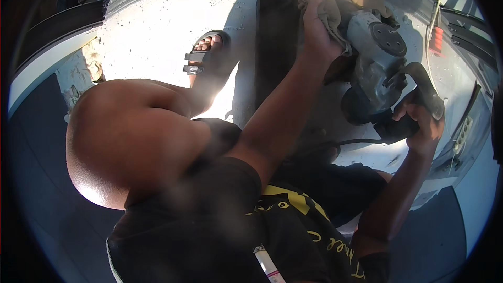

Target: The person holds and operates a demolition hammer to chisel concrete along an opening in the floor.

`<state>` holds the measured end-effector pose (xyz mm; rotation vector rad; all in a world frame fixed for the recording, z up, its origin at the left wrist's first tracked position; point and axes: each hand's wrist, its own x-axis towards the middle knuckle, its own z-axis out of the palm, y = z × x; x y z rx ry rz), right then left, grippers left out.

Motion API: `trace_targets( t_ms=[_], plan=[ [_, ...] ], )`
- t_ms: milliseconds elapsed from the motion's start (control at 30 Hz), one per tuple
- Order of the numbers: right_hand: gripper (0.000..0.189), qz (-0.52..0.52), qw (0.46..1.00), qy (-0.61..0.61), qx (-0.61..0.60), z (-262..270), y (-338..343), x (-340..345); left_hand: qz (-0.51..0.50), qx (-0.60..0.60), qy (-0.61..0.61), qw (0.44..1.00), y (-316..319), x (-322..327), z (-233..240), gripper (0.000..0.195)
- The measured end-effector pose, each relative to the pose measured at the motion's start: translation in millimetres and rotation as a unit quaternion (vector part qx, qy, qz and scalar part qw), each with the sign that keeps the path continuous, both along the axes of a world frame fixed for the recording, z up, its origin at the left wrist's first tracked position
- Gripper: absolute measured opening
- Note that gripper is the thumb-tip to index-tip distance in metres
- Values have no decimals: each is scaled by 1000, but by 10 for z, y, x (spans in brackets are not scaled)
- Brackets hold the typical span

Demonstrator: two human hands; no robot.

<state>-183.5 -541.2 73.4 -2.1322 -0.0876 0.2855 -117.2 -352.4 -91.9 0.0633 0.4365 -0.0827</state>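
My left hand (322,27) grips a tan cloth (334,4), bunched against the far end of a large grey corded power tool (373,67). The tool has a round black cap (388,38) on its housing and a curved handle (422,80) at the near right. My right hand (424,122) is closed around this handle end, fingers partly hidden by the grip. A black power cord (357,141) runs left from there. Cloth and shadow hide the tool's working end, so its exact kind is unclear.
A sandalled foot (208,47) rests on the pale pitted slab (157,19), beside a dark strip (275,47). To the right are a power strip (463,135), a hanging cable (431,47) and a red-orange object (437,39). A cigarette (269,265) juts up close to the camera.
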Motion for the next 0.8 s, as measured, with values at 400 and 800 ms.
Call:
trace_targets(
  t_ms=[400,800],
  plan=[
    [20,-82,974,159,138,-200,-62,243,17,-12,5,1000,23,50,-200,28],
    [14,-97,976,184,71,57,310,338,13,-36,-48,998,241,94,-113,48]
  ],
)
